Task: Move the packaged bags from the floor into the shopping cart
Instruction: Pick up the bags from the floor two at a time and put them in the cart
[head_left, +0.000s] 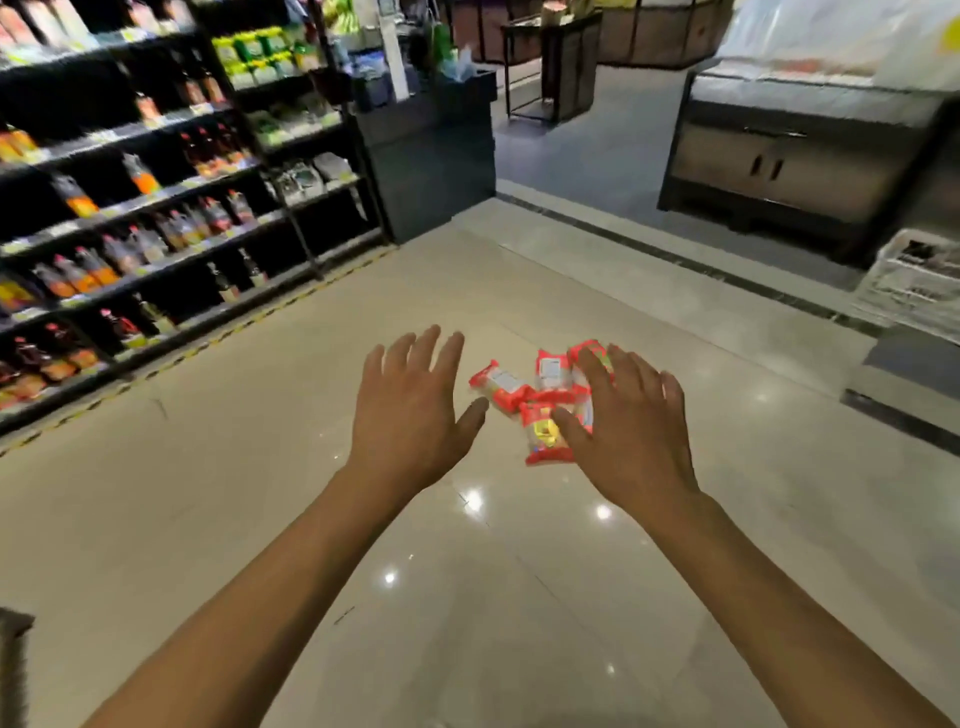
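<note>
Red packaged bags (540, 402) heaped on tiled floor (260, 493). Left hand (410, 410) just left, fingers spread, holding nothing. Right hand (631, 431) splayed over pile, contact unclear, possibly touching.

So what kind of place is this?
Probably a supermarket: long shelves lined with bottles, green packets further back, and red bags on the tiled floor.

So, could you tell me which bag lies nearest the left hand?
The leftmost bag, angled out of the pile near the left hand; others lie further right.
</note>
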